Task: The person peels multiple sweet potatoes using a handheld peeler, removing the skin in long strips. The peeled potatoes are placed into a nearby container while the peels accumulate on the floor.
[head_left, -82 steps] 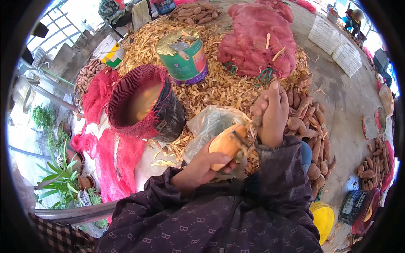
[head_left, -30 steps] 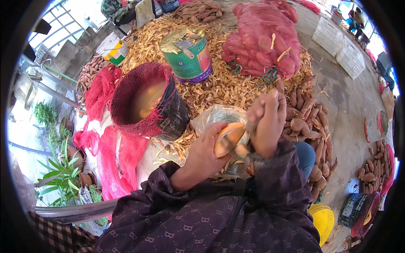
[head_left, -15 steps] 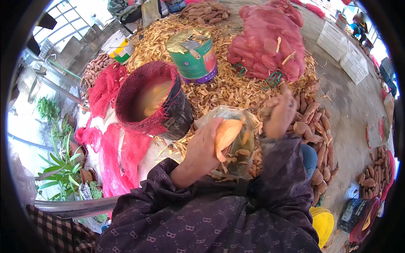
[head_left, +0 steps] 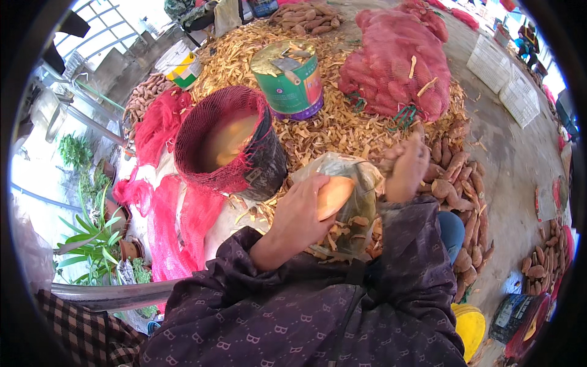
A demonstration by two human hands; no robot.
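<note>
My left hand (head_left: 299,214) is closed around a peeled orange sweet potato (head_left: 334,197), its bare flesh facing right. Just right of it is my right hand (head_left: 408,171), raised and apart from the sweet potato. Its fingers look curled and partly blurred; whatever they hold I cannot make out. Below and between the hands lies a clear plastic bag (head_left: 358,205) with peel strips in and around it. To the left stands a black bucket (head_left: 269,165) lined with red mesh, with peeled pieces in cloudy water. Unpeeled sweet potatoes (head_left: 455,192) are heaped beside my right forearm.
Peel strips (head_left: 229,61) cover the ground ahead. A green tin drum (head_left: 287,92) carries a flat-bladed tool (head_left: 287,67). Behind it sits a full red mesh sack (head_left: 397,73). White crates (head_left: 504,76) stand far right, potted plants (head_left: 92,238) left, a yellow container (head_left: 469,327) lower right.
The sweet potato in my left hand has turned, and the peel strip hanging from it no longer shows. My right hand stays raised at the right. The whole view has shifted slightly.
</note>
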